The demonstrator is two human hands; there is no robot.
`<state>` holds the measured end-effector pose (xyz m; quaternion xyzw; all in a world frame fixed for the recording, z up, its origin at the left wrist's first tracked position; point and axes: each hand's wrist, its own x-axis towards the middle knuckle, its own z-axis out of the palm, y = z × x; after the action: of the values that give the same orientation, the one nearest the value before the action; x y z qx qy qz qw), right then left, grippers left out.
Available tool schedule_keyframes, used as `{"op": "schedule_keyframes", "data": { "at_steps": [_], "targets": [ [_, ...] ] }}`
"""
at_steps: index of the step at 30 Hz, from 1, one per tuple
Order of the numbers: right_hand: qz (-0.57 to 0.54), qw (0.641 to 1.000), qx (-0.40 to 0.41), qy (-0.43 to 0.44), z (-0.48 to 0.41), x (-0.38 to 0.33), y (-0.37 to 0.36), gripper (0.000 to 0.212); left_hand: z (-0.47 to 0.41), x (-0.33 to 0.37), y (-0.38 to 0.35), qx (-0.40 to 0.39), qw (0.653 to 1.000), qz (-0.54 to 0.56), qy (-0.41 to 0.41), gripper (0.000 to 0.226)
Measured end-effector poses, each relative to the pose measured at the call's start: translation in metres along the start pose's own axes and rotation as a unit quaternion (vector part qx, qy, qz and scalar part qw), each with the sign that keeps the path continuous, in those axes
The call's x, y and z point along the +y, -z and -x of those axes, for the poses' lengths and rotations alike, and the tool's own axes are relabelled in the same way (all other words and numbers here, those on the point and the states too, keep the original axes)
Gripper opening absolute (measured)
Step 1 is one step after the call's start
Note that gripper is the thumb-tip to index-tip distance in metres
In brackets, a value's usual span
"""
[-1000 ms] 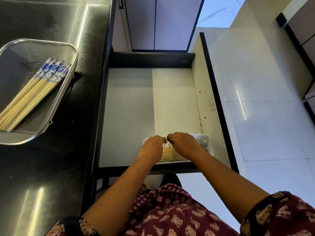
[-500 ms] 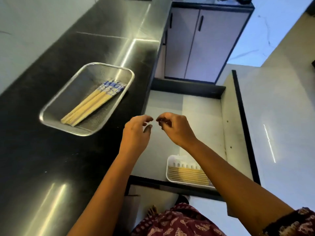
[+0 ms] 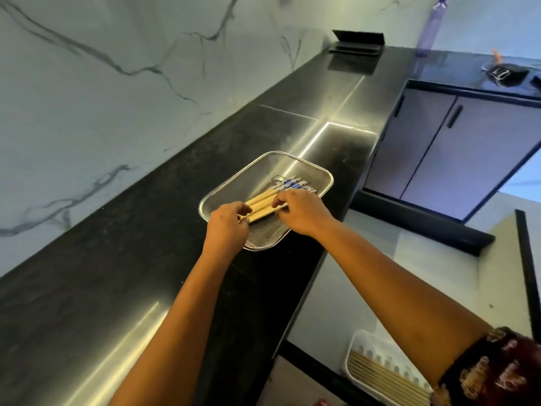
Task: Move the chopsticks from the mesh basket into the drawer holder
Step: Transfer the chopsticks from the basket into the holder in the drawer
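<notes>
Pickup step: left hand [image 3: 227,227] and right hand [image 3: 301,210] fingers pinching the chopsticks [image 3: 268,202] lying in the mesh basket [image 3: 222,190] on the surface; next needs lifting, carrying to the drawer holder [image 3: 355,345].

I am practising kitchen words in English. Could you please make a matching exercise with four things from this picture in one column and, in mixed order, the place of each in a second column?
Things:
1. mesh basket
2. white holder
3. left hand
4. purple bottle

Places:
A. far end of the counter, by the wall
B. inside the open drawer
C. on the black counter
D. on the plain ends of the chopsticks

Pairs: 1-C, 2-B, 3-D, 4-A
</notes>
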<state>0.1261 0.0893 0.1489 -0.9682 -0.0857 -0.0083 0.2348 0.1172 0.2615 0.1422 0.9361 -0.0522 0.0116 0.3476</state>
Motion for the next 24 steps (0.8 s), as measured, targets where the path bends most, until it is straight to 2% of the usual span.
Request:
{"op": "schedule_keyframes", "data": {
  "at_steps": [5, 9, 12, 19, 24],
  "targets": [
    [0.127, 0.983, -0.135, 0.003, -0.030, 0.001, -0.017, 0.040, -0.016, -0.009, -0.004, -0.049, 0.994, -0.091, 0.022, 0.030],
    [0.151, 0.972, -0.180, -0.013, -0.042, 0.003, -0.029, 0.055, -0.032, -0.009, -0.013, -0.102, 0.984, -0.142, 0.037, 0.026],
    [0.165, 0.969, -0.183, -0.012, -0.048, 0.005, -0.035, 0.055, -0.040, -0.013, -0.020, -0.118, 0.979, -0.164, 0.043, 0.027],
    [0.196, 0.972, -0.125, 0.010, -0.060, 0.007, -0.046, 0.036, -0.051, -0.017, -0.028, -0.095, 0.976, -0.190, 0.038, 0.025],
    [0.231, 0.966, -0.116, 0.031, -0.067, 0.010, -0.052, 0.027, -0.056, -0.021, -0.024, -0.103, 0.977, -0.180, 0.038, 0.022]
  ]
}}
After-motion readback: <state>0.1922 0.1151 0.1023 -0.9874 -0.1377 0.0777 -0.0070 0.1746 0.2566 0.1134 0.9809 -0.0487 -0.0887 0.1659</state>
